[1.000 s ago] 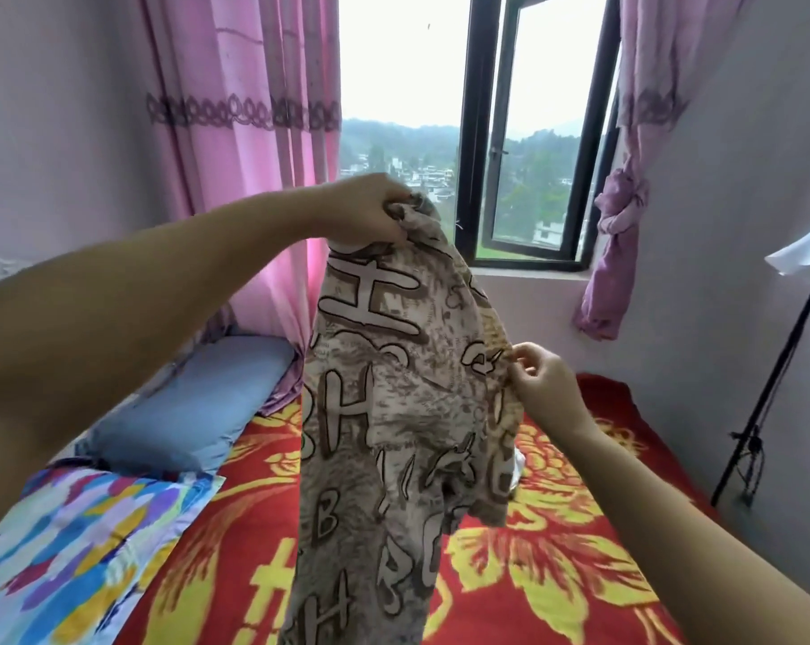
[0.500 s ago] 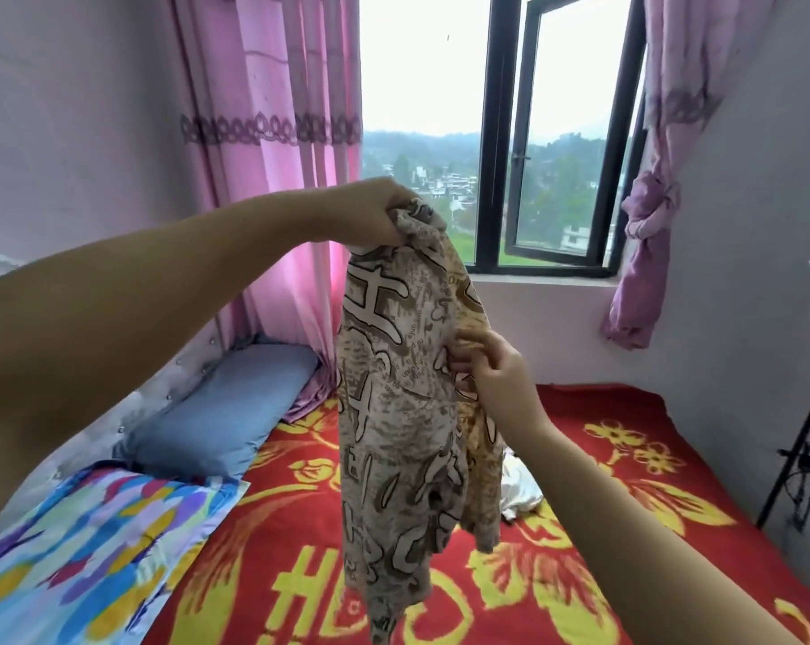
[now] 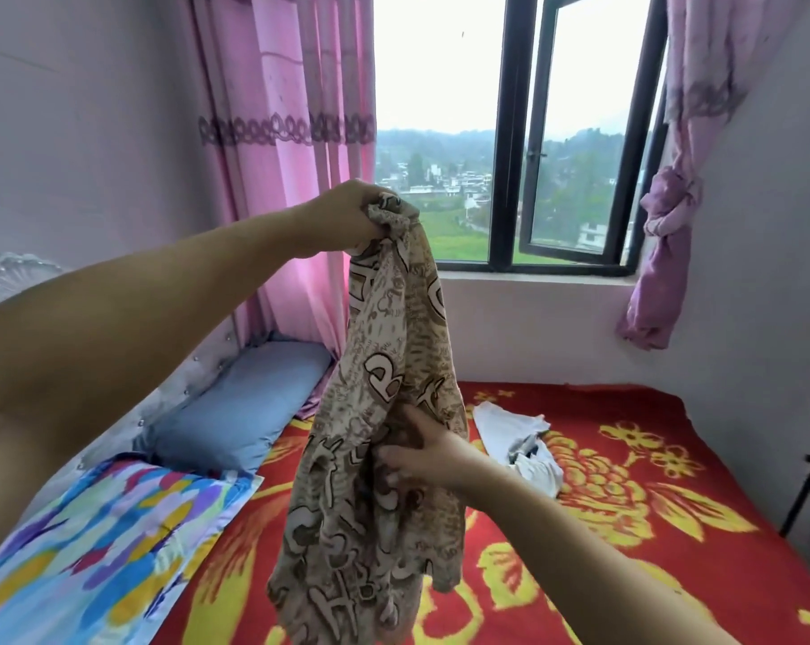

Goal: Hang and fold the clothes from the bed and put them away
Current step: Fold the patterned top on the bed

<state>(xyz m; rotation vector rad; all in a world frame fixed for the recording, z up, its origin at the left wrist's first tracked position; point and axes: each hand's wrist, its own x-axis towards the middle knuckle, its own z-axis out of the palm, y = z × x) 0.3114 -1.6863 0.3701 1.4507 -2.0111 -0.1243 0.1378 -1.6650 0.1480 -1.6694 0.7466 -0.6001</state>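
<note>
A beige and brown garment (image 3: 384, 356) printed with large letters hangs in the air over the bed. My left hand (image 3: 347, 221) grips its bunched top at window height. My right hand (image 3: 421, 451) is lower, at the garment's middle, with its fingers curled into a fold of the cloth. The hem dangles near the bottom of the view. A white crumpled garment (image 3: 519, 439) lies on the red and yellow bedspread (image 3: 649, 481), just right of the hanging cloth.
A blue pillow (image 3: 240, 407) and a multicoloured pillow (image 3: 91, 551) lie along the padded headboard at left. Pink curtains (image 3: 291, 155) hang beside the half-open black-framed window (image 3: 575, 132). A black stand leg (image 3: 807, 486) is at the right edge.
My right hand slid down from the garment's edge to its middle fold. The garment has turned and bunched narrower. The view has shifted left and up, revealing more of the bed.
</note>
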